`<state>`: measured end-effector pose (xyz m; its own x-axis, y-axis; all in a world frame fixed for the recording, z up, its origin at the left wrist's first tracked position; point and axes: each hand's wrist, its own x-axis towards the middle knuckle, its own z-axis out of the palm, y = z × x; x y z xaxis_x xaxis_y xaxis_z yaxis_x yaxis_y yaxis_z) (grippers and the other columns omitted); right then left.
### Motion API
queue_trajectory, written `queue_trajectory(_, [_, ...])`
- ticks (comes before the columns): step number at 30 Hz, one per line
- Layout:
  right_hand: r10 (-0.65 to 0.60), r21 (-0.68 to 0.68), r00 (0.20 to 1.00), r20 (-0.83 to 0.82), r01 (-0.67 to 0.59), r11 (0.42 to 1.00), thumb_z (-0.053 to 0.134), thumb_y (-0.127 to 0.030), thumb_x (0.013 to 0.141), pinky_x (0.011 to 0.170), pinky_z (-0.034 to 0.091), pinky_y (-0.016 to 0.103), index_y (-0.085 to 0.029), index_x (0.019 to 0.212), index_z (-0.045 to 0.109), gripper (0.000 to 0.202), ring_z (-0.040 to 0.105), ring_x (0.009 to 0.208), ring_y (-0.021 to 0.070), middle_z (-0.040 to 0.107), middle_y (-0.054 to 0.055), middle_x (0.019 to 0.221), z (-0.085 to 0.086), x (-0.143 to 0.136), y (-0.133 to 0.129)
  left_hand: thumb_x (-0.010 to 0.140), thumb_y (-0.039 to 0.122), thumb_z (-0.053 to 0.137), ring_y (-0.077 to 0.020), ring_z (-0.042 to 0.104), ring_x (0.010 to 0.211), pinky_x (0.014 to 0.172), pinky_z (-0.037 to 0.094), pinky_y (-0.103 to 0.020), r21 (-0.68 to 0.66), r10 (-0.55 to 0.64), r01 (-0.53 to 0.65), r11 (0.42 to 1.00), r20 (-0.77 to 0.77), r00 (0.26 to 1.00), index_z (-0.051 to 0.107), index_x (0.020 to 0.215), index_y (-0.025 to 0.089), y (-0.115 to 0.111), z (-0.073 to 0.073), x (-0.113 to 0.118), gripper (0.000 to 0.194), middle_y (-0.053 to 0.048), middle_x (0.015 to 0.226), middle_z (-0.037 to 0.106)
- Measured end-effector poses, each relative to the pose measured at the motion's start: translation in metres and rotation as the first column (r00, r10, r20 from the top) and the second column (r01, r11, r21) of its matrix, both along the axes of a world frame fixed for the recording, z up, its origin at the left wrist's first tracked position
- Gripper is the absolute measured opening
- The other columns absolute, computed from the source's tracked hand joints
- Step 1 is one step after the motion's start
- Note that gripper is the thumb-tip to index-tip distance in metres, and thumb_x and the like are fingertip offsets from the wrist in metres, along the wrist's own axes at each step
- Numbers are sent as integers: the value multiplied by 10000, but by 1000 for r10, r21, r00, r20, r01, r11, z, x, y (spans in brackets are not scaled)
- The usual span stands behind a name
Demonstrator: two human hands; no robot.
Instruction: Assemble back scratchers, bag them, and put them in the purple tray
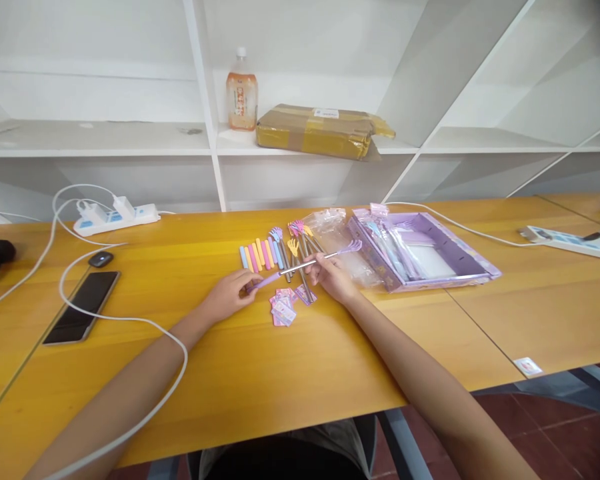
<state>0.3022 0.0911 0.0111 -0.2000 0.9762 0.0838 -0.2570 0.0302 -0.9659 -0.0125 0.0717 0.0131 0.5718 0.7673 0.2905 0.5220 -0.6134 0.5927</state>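
Spanning the frame, the wooden bench [260, 373] carries everything, with white shelving [145, 137] behind it holding a taped parcel [320, 130] and a drink bottle [241, 93]. The open purple box [473, 267] sits right of centre, crinkled plastic wrap [333, 230] just beside it. A dark phone [83, 305] and a power strip [115, 217] lie to the left. Both hands hold one extended telescopic scratcher [305, 265]: left hand [229, 297] closed around the purple grip, right hand [333, 275] pinching the metal shaft below the claw head. Judgement: keep the pull straight along the shaft, as a sideways load could bend the thin sections. A row of collapsed pastel scratchers [267, 253] lies just beyond, small printed tags [285, 308] beneath the shaft.
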Motion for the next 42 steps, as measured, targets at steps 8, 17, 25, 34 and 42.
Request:
queue_trajectory(8, [19, 18, 999, -36, -19, 1000, 799, -645, 844, 458, 446, 255, -186, 920, 760, 467, 578, 473, 113, 723, 23, 727, -1, 0, 0, 950, 180, 582, -179, 668, 894, 812, 530, -306, 27, 7, -7, 1000, -18, 1000, 685, 1249, 262, 3, -4, -1, 326, -36, 1076, 728])
queue_trajectory(17, [35, 34, 997, -66, -33, 999, 811, -608, 864, 450, 442, 232, -185, 873, 752, 428, 588, 474, 97, 725, 21, 727, -1, 1, 2, 969, 167, 560, -174, 646, 897, 809, 505, -296, 61, -9, 12, 998, -56, 998, 664, 1344, 246, 4, -2, -1, 397, -47, 1099, 709])
queue_trajectory(25, [7, 90, 1000, 31, -10, 996, 765, -647, 893, 482, 450, 239, -183, 880, 740, 465, 586, 487, 99, 733, 24, 746, -5, 3, 4, 992, 192, 553, -185, 646, 913, 825, 506, -310, 64, -23, 28, 998, -67, 997, 682, 1320, 246, 3, 0, 0, 356, -52, 1085, 707])
queue_trajectory(34, [23, 84, 964, 266, -47, 995, 703, -743, 890, 457, 459, 258, -184, 867, 720, 559, 592, 454, 129, 668, -6, 615, -11, -2, -2, 1066, 313, 565, -251, 663, 1079, 977, 510, -401, 64, -42, 52, 997, -139, 989, 708, 1304, 229, 14, -13, -4, 289, -80, 1151, 750])
queue_trajectory(42, [-157, 188, 973, 170, 124, 974, 660, -738, 932, 531, 474, 275, -198, 931, 720, 544, 629, 519, 136, 711, 20, 689, -9, -3, -4, 1099, 347, 484, -247, 654, 1109, 994, 521, -388, 54, -33, 41, 998, -129, 991, 731, 1291, 240, 11, -15, -3, 331, -95, 1215, 699])
